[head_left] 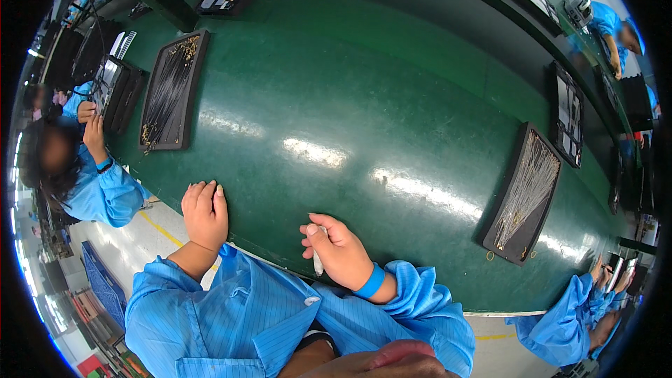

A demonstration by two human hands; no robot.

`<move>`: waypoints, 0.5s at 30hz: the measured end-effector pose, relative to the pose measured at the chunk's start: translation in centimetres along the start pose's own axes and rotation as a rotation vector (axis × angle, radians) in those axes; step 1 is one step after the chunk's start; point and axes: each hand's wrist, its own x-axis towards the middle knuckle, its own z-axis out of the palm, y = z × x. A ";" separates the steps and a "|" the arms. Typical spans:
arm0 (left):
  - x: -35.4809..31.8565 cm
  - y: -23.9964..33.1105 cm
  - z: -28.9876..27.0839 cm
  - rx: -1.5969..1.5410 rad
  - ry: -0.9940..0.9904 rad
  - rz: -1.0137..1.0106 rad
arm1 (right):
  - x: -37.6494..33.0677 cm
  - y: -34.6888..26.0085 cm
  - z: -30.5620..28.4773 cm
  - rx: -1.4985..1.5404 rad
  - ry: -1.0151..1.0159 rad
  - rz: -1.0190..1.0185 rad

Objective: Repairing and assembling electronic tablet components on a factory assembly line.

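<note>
Right hand (341, 248) fingers pinch a small white piece (318, 260); left hand (205, 214) (fingers curled, empty) rests on green table (364, 98).

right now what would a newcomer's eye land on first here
The glossy green belt fills the view. Dark trays of thin wires sit on it: one far left, one right. Near its front edge, the left hand rests empty and the right hand pinches a small white piece.
</note>
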 end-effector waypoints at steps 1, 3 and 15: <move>0.0 0.0 0.0 0.001 0.000 -0.001 | 0.0 0.1 0.0 0.018 -0.004 -0.010; 0.0 0.0 0.0 0.001 -0.001 -0.001 | 0.0 -0.1 0.0 0.004 0.000 0.000; -0.1 -0.3 0.1 0.000 -0.009 -0.001 | 0.0 -0.3 0.1 0.005 0.000 0.007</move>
